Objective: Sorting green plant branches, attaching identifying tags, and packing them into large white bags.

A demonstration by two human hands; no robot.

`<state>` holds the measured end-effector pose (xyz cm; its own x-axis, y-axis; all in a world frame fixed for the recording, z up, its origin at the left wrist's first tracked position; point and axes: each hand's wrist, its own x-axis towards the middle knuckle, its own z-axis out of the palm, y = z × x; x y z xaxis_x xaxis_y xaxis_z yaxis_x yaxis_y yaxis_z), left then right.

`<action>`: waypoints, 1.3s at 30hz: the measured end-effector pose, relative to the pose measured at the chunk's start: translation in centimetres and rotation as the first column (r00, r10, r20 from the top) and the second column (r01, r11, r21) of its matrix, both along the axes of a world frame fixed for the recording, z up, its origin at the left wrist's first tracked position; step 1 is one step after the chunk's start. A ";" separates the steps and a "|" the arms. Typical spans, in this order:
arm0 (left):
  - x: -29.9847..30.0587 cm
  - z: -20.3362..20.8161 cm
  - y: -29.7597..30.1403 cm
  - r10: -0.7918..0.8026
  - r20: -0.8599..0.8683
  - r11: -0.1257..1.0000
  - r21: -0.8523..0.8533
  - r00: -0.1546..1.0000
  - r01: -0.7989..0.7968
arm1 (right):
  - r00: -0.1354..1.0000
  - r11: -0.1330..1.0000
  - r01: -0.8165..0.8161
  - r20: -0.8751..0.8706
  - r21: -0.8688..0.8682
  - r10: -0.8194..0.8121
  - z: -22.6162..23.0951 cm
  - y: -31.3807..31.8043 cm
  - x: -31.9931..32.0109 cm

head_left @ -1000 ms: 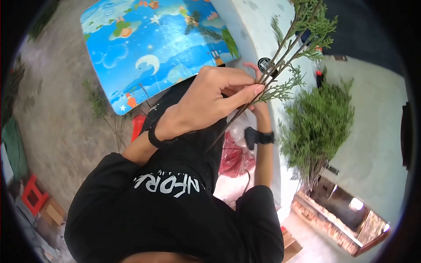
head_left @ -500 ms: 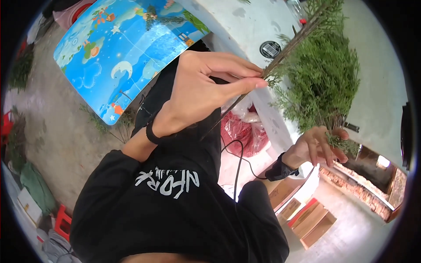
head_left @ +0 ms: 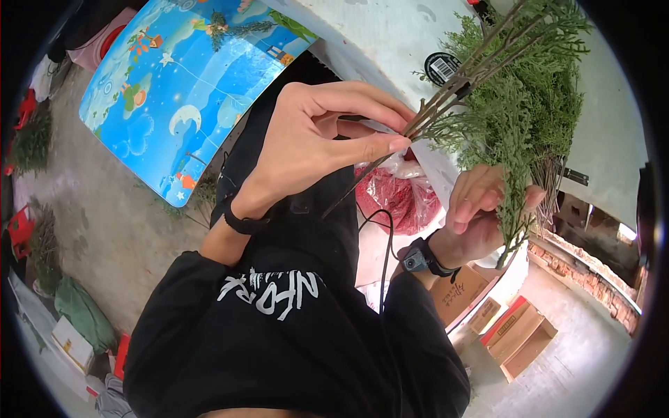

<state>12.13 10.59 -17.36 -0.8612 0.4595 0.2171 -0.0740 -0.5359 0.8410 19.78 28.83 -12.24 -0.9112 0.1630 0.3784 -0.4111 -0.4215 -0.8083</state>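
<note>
My left hand [head_left: 324, 139] pinches a few thin brown stems [head_left: 446, 104] between thumb and fingers. They slant up to the right and end in green, scaly evergreen foliage [head_left: 557, 31]. A bare stem end points down behind that hand, over my black clothing. Below and right of the stems, my right hand [head_left: 481, 212] has its fingers curled at an evergreen sprig [head_left: 517, 184], which stands upright between thumb and fingertips. Just behind the sprig, a thick pile of evergreen branches [head_left: 561, 118] lies on a white surface [head_left: 376, 35].
A blue cartoon-printed tabletop [head_left: 153, 104] at the left bears a small sprig [head_left: 244, 29]. A clear bag of red material [head_left: 401, 198] sits below the white surface. A black cable [head_left: 385, 258] crosses my front. Cardboard boxes [head_left: 519, 338] lie at lower right.
My right hand has moved left and up, closer to my left hand, and a longer sprig now shows in it. My left hand keeps its pinch; several stems now show above it.
</note>
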 end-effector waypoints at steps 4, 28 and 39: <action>-0.3 0.0 0.1 0.049 0.029 0.998 -0.040 0.998 -0.048 | 0.972 0.966 0.235 -0.036 0.112 -0.232 -0.4 -0.8 -0.1; -1.5 -0.1 -0.2 -0.235 0.159 0.952 0.236 0.959 0.194 | 0.959 0.976 0.170 0.205 0.134 -0.195 1.2 -3.5 -3.2; -1.3 -0.5 0.9 -0.407 0.415 0.877 0.426 0.814 0.221 | 0.999 0.998 0.000 0.050 0.057 -0.003 0.9 -2.0 -2.7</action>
